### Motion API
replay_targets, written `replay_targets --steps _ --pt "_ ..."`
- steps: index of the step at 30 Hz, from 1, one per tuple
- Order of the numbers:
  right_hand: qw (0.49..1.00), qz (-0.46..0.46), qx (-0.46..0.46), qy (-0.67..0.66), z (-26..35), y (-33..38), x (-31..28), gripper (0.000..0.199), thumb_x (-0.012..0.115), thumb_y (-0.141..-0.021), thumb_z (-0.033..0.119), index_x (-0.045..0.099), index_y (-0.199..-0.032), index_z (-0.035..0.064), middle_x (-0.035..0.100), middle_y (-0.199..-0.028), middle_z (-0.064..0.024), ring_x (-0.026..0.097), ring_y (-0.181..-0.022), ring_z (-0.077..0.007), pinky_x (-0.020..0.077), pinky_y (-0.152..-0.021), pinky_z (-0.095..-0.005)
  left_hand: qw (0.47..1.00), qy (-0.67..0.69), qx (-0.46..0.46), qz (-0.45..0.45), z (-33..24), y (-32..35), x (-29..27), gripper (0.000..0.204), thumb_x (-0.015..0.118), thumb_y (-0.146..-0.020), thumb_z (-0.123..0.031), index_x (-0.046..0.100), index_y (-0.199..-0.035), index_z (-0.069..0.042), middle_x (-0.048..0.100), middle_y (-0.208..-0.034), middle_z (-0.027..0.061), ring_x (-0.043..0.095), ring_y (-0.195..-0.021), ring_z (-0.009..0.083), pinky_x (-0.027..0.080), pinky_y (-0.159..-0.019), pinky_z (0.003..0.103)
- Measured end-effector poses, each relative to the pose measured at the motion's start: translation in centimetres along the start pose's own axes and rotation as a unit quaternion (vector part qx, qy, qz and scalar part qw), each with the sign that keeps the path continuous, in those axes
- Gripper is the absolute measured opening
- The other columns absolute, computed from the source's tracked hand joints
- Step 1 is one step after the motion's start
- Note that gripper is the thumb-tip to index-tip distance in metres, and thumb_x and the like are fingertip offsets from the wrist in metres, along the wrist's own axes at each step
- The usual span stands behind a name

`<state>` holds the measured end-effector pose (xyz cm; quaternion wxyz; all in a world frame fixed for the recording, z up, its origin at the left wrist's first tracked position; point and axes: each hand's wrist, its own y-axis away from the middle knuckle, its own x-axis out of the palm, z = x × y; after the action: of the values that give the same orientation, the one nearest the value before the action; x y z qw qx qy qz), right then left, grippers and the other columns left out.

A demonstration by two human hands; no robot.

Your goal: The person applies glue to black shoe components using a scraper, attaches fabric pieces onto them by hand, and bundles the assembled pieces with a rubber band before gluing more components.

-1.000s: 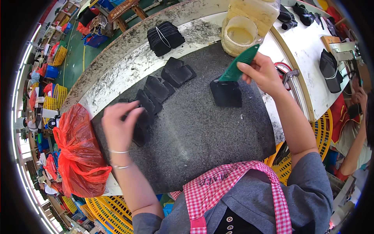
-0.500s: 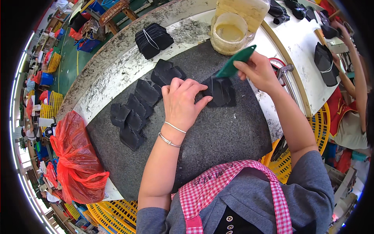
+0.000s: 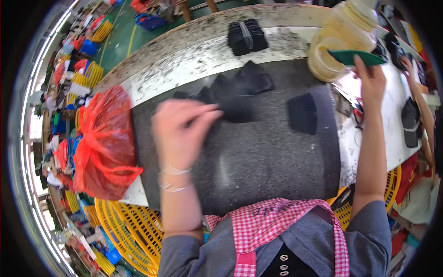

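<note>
One pale worktable (image 3: 159, 85), smudged with dark marks, curves across the view, a large speckled dark mat (image 3: 267, 161) covering its near part. A knotted red plastic bag (image 3: 108, 143) sits at the mat's left edge; a cloudy yellowish pot (image 3: 323, 71) stands by its far right corner. Beyond the mat lies a strapped black bundle (image 3: 237, 39), and on the mat an overlapping row of black pieces (image 3: 251, 78). The left hand (image 3: 177, 131), blurred, pinches what appears to be a single black piece (image 3: 239, 111) just in front of the row. The right hand (image 3: 371, 81) grasps a green spatula (image 3: 357, 57) at the pot's mouth. A lone black piece (image 3: 302, 113) lies flat on the mat's right side. The step in hand seems to be picking up a piece while the spatula is at the pot; the next move calls for a firm pinch clear of the row and a level spatula.
</note>
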<state>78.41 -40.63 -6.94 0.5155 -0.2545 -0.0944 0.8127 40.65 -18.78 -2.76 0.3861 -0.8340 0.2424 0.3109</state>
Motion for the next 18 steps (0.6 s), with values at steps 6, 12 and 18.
replay_targets --steps 6,12,18 --pt "0.986 0.038 -0.083 0.139 1.1 -0.1 4.0 0.020 0.079 -0.089 0.018 0.074 -0.100 0.0016 0.074 -0.080 -0.0110 0.066 -0.066 -0.0142 0.0524 -0.065 -0.0308 0.971 -0.157 -0.173 0.045 10.3 7.3 -9.3 0.020 0.086 -0.077 -0.011 0.080 -0.096 -0.007 0.074 -0.089 0.0062 0.062 -0.087 0.0218 0.049 -0.085 0.034" --pt "0.991 0.076 0.098 -0.058 0.0 -1.1 2.2 0.020 0.076 -0.094 0.020 0.072 -0.102 0.0015 0.069 -0.076 -0.0018 0.060 -0.064 -0.0077 0.0464 -0.058 -0.0244 0.998 -0.030 -0.014 0.045 1.2 1.9 1.1 0.025 0.089 -0.071 -0.016 0.081 -0.095 -0.012 0.075 -0.091 0.0053 0.066 -0.089 0.0234 0.051 -0.083 0.037" --pt "0.950 0.192 0.203 -0.141 1.6 3.2 2.4 0.021 0.075 -0.095 0.020 0.070 -0.106 0.0036 0.068 -0.079 -0.0021 0.060 -0.063 -0.0075 0.0466 -0.057 -0.0219 0.987 0.039 0.090 0.129 -3.5 0.4 12.4 0.028 0.087 -0.075 -0.030 0.080 -0.099 -0.019 0.073 -0.097 -0.0033 0.059 -0.094 0.0203 0.041 -0.084 0.036"
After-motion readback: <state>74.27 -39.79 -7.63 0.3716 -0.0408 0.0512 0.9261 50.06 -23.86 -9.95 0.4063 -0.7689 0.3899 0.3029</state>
